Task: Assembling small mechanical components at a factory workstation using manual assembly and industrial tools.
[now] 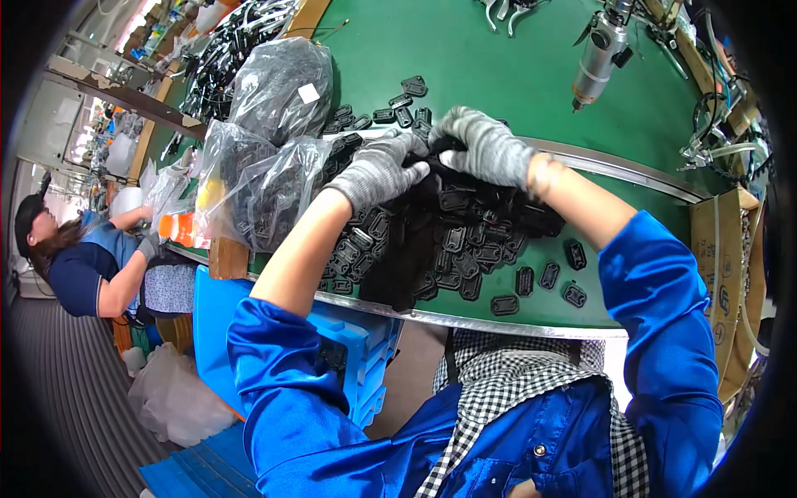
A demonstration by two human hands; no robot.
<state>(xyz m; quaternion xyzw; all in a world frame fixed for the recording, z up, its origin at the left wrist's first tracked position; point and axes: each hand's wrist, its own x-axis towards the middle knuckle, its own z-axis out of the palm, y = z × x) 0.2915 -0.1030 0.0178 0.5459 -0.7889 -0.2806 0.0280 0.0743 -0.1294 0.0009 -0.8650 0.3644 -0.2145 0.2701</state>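
Note:
Both my hands wear grey knit gloves and are close together over a pile of small black plastic parts [465,261] on the green worktable. The fingers of my left hand [380,172] are closed on the upper end of a limp black cloth [398,261], which hangs across the pile to the table's near edge. My right hand [486,148] is curled closed beside it on dark material that seems to be the same cloth. Whether a small part is also between the fingers is hidden. More black parts [401,101] lie just beyond my hands.
Clear plastic bags [282,91] of dark parts stand at the left. A pneumatic driver [599,62] hangs at the upper right. A metal rail [614,166] crosses the table. A cardboard box [721,282] stands right, blue crates [353,357] below left. A co-worker [91,257] works far left.

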